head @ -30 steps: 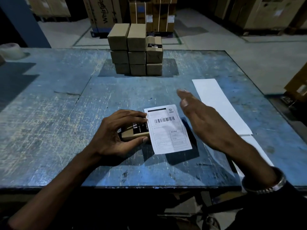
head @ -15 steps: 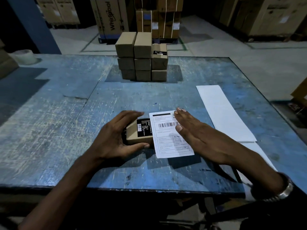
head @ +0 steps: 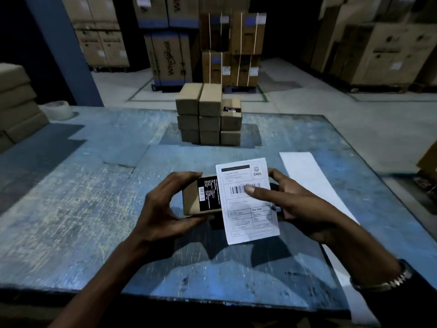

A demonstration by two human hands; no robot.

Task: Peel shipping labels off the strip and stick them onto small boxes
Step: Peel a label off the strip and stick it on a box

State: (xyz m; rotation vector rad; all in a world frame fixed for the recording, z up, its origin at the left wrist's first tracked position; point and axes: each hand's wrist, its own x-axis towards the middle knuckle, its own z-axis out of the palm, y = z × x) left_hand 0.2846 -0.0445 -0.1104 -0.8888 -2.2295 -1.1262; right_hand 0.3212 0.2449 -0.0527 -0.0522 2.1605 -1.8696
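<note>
A small brown box (head: 192, 201) with a black sticker is lifted above the blue table (head: 71, 209), gripped by my left hand (head: 163, 211) between fingers on its far edge and thumb under its near edge. A white shipping label (head: 246, 216) with a barcode lies across the box's right part and hangs past it toward me. My right hand (head: 295, 204) holds the box's right side, its thumb pressing on the barcode and its fingers curled behind the label. The white label strip (head: 305, 171) lies on the table to the right.
A stack of small brown boxes (head: 209, 117) stands at the table's far middle. A tape roll (head: 58, 110) sits at the far left, beside larger cartons (head: 16, 105). Big cartons stand on the warehouse floor beyond.
The box with its label has been lifted off the table. My right hand went from flat on the label to gripping the box's right side with its thumb on the barcode.
</note>
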